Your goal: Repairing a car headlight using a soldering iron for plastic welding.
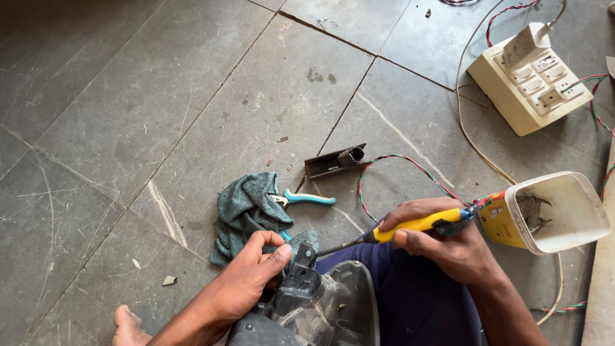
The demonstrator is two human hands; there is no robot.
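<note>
Holding a yellow-handled soldering iron (410,225) in the right hand (442,247), tip near the dark plastic housing (307,307) on the lap; left hand (246,282) clamps that housing. Risk: fingers sit just beside the tip; a slip could burn them or melt plastic.

By your right knee: white rect. plastic tub (564,211) on its side, open end facing right, yellow label (496,221) w/ red print.

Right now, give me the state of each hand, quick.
Left hand: closed on the dark grey plastic appliance part.
Right hand: closed on the yellow-handled soldering iron, tip at the part.
</note>
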